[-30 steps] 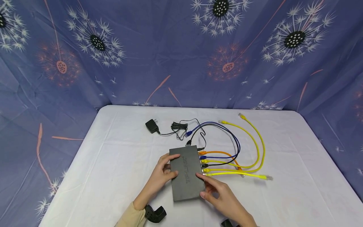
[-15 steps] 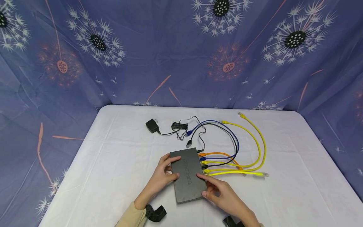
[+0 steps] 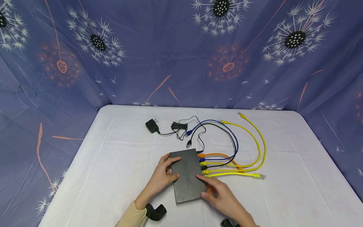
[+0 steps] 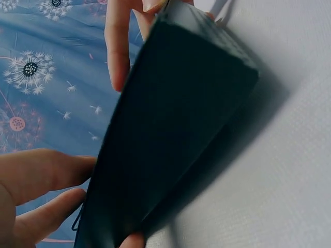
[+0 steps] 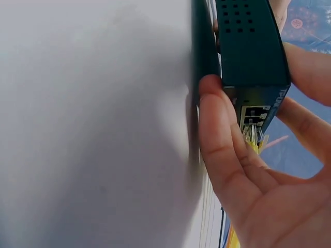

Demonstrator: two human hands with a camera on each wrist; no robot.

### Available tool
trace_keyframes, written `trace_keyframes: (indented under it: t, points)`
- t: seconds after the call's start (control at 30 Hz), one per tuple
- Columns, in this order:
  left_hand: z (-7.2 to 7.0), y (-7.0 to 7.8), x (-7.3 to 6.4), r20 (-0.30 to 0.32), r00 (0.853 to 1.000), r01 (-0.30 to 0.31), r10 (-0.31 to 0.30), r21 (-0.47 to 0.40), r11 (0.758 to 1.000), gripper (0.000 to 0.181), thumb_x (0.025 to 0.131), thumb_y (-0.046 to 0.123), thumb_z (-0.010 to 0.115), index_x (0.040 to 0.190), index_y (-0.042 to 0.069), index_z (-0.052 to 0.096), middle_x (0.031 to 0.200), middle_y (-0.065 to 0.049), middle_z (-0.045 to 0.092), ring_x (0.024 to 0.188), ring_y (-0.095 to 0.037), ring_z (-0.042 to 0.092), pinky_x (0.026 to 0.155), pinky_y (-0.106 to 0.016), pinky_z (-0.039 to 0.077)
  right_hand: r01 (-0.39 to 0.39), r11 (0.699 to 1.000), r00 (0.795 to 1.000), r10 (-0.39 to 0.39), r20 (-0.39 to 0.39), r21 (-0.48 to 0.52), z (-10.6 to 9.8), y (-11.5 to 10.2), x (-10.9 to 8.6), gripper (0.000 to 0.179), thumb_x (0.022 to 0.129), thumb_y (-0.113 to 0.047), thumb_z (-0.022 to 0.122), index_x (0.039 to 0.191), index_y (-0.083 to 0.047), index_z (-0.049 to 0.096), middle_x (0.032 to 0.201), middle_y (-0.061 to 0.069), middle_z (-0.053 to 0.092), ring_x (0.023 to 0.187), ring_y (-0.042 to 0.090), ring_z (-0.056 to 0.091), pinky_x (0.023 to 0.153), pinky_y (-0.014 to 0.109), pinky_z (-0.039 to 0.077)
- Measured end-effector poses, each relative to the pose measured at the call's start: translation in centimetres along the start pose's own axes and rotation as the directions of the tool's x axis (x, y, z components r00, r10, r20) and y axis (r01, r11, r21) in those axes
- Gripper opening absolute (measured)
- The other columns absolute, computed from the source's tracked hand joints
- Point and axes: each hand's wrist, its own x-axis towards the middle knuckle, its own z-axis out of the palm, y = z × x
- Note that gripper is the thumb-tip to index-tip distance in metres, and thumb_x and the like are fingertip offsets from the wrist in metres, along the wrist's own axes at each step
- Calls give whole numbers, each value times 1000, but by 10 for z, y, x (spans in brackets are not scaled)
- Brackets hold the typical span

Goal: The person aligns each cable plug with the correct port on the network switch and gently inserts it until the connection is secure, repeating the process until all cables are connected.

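Observation:
A dark grey TP-Link network switch [image 3: 187, 189] is held between both hands above the front middle of the table. My left hand [image 3: 158, 178] grips its left edge, thumb and index finger on top. My right hand [image 3: 224, 195] pinches the near right edge, with other fingers underneath in the right wrist view. Orange, blue, black and yellow network cables [image 3: 250, 165] are plugged into the right side, and at least one port [image 5: 254, 112] near the right hand shows bare. A thin black power cord [image 3: 203, 143] meets the far right corner.
A black power adapter [image 3: 152, 126] lies at the back left, its cord bundled [image 3: 179, 126] beside it. Loose blue [image 3: 189, 133] and black [image 3: 189, 144] plugs rest behind the switch. Yellow cables curve across the right of the white-covered table [image 3: 113, 164]. A patterned curtain [image 3: 170, 53] hangs behind.
The switch has shifted slightly toward me and turned a little, with both hands keeping hold of it. The attached cables have shifted slightly with it.

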Motion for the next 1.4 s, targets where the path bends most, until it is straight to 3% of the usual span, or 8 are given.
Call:
trace_keyframes:
  t: [0.1,0.23,0.37,0.67,1.0,1.4]
  points:
    - [0,0,-1,-20,1000,-20,23,125,992,53,79,7,72,130,7,59,146,-31,24,97,-25,48,81,-37,44,-5,1000,1000,4,-5,-21,1,0,-1,49,90,-21,68,136,-14,54,107,0,56,78,6,54,68,25,49]
    - [0,-2,-1,-18,999,-25,29,182,983,53,78,8,72,130,9,59,146,-29,27,103,-29,43,82,-41,41,29,998,999,-31,-28,-61,3,0,-3,48,89,-19,69,135,-14,55,102,-2,56,75,4,53,67,24,48]
    - [0,-2,-1,-8,999,-33,35,191,981,56,77,7,72,131,8,58,146,-29,26,102,-29,44,81,-41,41,52,993,998,-56,-33,-104,3,-2,-4,48,90,-19,68,135,-13,55,103,-2,55,73,3,51,64,24,47]
    - [3,-2,0,-6,999,-37,39,182,983,58,77,6,70,133,6,55,147,-29,24,119,-35,37,86,-41,43,-43,970,999,40,-18,-239,3,-15,-2,48,91,-20,67,137,-17,55,95,-2,49,71,1,48,63,23,45]
    - [5,-1,-1,-10,999,-44,47,194,980,58,77,5,70,133,5,55,147,-30,24,121,-37,36,87,-42,44,-73,939,996,54,-64,-337,5,-21,-2,49,86,-15,71,134,-19,58,88,-5,49,68,1,48,58,23,43]
    - [5,-1,-1,-11,999,-39,42,188,981,58,76,5,69,132,4,55,148,-29,23,126,-39,31,91,-47,44,-75,941,997,64,-44,-329,5,-17,-2,50,86,-16,71,134,-20,57,88,-6,51,68,0,47,58,23,43]
